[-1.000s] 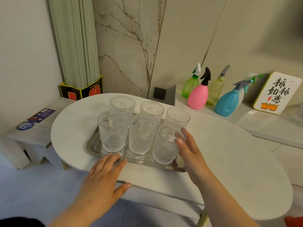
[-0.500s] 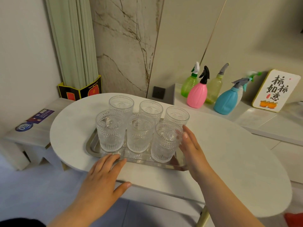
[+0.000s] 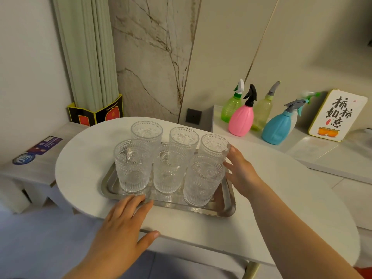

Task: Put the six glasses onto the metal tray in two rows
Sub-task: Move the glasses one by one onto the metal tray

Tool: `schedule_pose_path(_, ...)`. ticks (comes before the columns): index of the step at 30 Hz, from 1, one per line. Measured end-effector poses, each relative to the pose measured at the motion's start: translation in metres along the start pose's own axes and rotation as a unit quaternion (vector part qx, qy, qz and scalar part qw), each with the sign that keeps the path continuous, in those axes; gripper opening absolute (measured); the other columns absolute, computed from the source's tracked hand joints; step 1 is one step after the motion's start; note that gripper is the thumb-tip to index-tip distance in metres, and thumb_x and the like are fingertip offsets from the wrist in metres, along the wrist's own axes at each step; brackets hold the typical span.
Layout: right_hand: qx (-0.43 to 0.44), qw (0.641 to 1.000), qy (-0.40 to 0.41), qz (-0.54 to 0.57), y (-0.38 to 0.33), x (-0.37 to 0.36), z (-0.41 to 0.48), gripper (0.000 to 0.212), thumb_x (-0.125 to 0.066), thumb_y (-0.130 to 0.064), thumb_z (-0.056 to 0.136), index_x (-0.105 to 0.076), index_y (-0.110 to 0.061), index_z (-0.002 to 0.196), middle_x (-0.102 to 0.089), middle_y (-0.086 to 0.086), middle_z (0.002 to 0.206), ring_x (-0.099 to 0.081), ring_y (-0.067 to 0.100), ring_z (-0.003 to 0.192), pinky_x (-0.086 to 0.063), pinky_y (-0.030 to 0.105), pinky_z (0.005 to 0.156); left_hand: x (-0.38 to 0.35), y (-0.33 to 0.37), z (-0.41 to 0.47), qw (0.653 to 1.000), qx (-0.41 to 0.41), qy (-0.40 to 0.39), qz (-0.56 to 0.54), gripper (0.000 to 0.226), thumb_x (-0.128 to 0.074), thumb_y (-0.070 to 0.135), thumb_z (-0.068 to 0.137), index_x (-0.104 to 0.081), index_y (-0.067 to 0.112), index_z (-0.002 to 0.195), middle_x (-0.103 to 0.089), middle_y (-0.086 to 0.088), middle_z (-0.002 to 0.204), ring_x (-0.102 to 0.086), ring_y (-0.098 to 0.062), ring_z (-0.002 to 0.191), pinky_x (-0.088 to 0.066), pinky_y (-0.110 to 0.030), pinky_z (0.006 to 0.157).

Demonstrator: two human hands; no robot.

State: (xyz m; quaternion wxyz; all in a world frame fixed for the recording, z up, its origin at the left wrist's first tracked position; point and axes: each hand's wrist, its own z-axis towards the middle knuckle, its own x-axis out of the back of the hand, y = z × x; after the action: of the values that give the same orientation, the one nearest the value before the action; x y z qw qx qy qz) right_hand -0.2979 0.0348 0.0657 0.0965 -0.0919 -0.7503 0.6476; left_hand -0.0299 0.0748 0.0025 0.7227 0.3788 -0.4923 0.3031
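Clear embossed glasses stand upright on the metal tray (image 3: 228, 208) in two rows of three. The back row holds the left (image 3: 146, 133), middle (image 3: 183, 137) and right glass (image 3: 214, 146). In front stand the left (image 3: 131, 166), middle (image 3: 170, 168) and right glass (image 3: 202, 180). My left hand (image 3: 122, 224) lies flat on the white table (image 3: 281, 198), fingertips at the tray's front rim. My right hand (image 3: 241, 172) is at the tray's right side, fingers spread, one fingertip touching the back right glass near its rim.
Several coloured spray bottles, among them a pink one (image 3: 241, 121) and a blue one (image 3: 276, 127), stand on a ledge behind the table beside a white sign (image 3: 338, 115). A low bench (image 3: 30, 158) sits at the left. The table's front edge runs under my left hand.
My right hand has slid from the front right glass back and up to the back right glass. My left hand has stayed by the tray's front rim. The glasses stand as before.
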Motion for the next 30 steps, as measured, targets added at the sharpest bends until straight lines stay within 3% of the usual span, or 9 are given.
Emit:
schedule_pose_path(4, -0.015, 1.000, -0.017, -0.005, -0.001, -0.001, 0.011, 0.040, -0.030, -0.042, 0.093, -0.034, -0.030, 0.131, -0.050, -0.023, 0.098, -0.049, 0.003, 0.090, -0.037, 0.025, 0.085, -0.003, -0.001, 0.001, 1.000, 0.000, 0.016, 0.002, 0.090, 0.000, 0.061, 0.091, -0.072, 0.007, 0.095, -0.072, -0.012, 0.098, -0.041, -0.022, 0.099, -0.042, -0.036, 0.082)
schedule_pose_path(7, -0.019, 0.999, -0.025, -0.026, 0.000, 0.000, 0.017, 0.041, -0.032, -0.043, 0.092, -0.035, -0.030, 0.131, -0.051, -0.024, 0.098, -0.049, -0.002, 0.085, -0.040, 0.019, 0.072, -0.001, 0.000, 0.003, 1.000, 0.010, 0.010, -0.002, 0.090, 0.001, 0.060, 0.091, -0.072, 0.008, 0.094, -0.072, -0.011, 0.097, -0.041, -0.022, 0.098, -0.055, -0.042, 0.056)
schedule_pose_path(9, -0.022, 0.999, -0.025, -0.037, -0.001, 0.000, 0.020, 0.040, -0.031, -0.043, 0.092, -0.037, -0.029, 0.129, -0.052, -0.024, 0.097, -0.050, -0.002, 0.083, -0.041, 0.017, 0.069, -0.001, -0.001, 0.003, 1.000, 0.012, 0.008, 0.000, 0.089, 0.001, 0.059, 0.091, -0.072, 0.008, 0.094, -0.072, -0.011, 0.097, -0.041, -0.022, 0.098, -0.054, -0.047, 0.051)
schedule_pose_path(11, -0.022, 0.998, -0.030, -0.042, -0.002, 0.000, 0.022, 0.041, -0.028, -0.043, 0.093, -0.037, -0.027, 0.130, -0.054, -0.017, 0.103, -0.050, 0.000, 0.085, -0.041, 0.020, 0.071, -0.001, -0.001, 0.003, 1.000, 0.008, 0.010, 0.004, 0.089, 0.001, 0.059, 0.091, -0.072, 0.009, 0.094, -0.072, -0.011, 0.097, -0.042, -0.022, 0.099, -0.054, -0.047, 0.052)
schedule_pose_path(14, -0.022, 0.998, -0.032, -0.046, -0.002, -0.001, 0.027, 0.044, -0.026, -0.041, 0.094, -0.035, -0.023, 0.134, -0.048, -0.004, 0.126, -0.051, 0.015, 0.103, -0.037, 0.031, 0.091, -0.002, 0.000, 0.003, 1.000, 0.000, 0.014, 0.005, 0.089, 0.002, 0.059, 0.091, -0.072, 0.009, 0.094, -0.072, -0.010, 0.097, -0.056, -0.028, 0.099, -0.055, -0.040, 0.061)
schedule_pose_path(16, -0.024, 0.997, -0.032, -0.060, 0.000, -0.003, 0.030, 0.046, -0.025, -0.042, 0.094, -0.031, -0.022, 0.136, -0.041, 0.000, 0.140, -0.042, 0.023, 0.122, -0.031, 0.038, 0.105, -0.004, 0.001, 0.002, 1.000, -0.007, 0.022, -0.007, 0.089, 0.000, 0.060, 0.091, -0.072, 0.008, 0.095, -0.071, -0.012, 0.098, -0.050, -0.025, 0.099, -0.042, -0.036, 0.081)
schedule_pose_path(18, -0.028, 0.996, -0.032, -0.078, 0.002, -0.005, 0.033, 0.048, -0.025, -0.044, 0.093, -0.030, -0.024, 0.136, -0.036, 0.001, 0.145, -0.034, 0.025, 0.131, -0.024, 0.046, 0.112, -0.004, 0.001, 0.002, 0.999, -0.010, 0.028, -0.017, 0.089, -0.001, 0.062, 0.090, -0.071, 0.006, 0.097, -0.071, -0.014, 0.099, -0.041, -0.023, 0.100, -0.032, -0.034, 0.082)
schedule_pose_path(26, -0.024, 0.997, -0.025, -0.075, 0.002, -0.014, 0.035, 0.047, -0.025, -0.042, 0.094, -0.031, -0.023, 0.136, -0.034, 0.005, 0.147, -0.035, 0.030, 0.131, -0.023, 0.054, 0.112, -0.004, 0.002, 0.001, 0.998, -0.009, 0.052, -0.022, 0.088, -0.003, 0.062, 0.091, -0.071, 0.006, 0.097, -0.071, -0.014, 0.100, -0.040, -0.022, 0.101, -0.031, -0.032, 0.080)
schedule_pose_path(30, -0.019, 0.997, -0.013, -0.071, 0.001, -0.017, 0.034, 0.047, -0.026, -0.041, 0.094, -0.031, -0.022, 0.136, -0.036, 0.006, 0.145, -0.036, 0.031, 0.130, -0.024, 0.053, 0.112, -0.007, 0.002, 0.001, 0.996, -0.021, 0.082, -0.006, 0.064, -0.036, 0.055, 0.072, -0.072, 0.007, 0.096, -0.071, -0.013, 0.099, -0.040, -0.021, 0.101, -0.036, -0.033, 0.082)
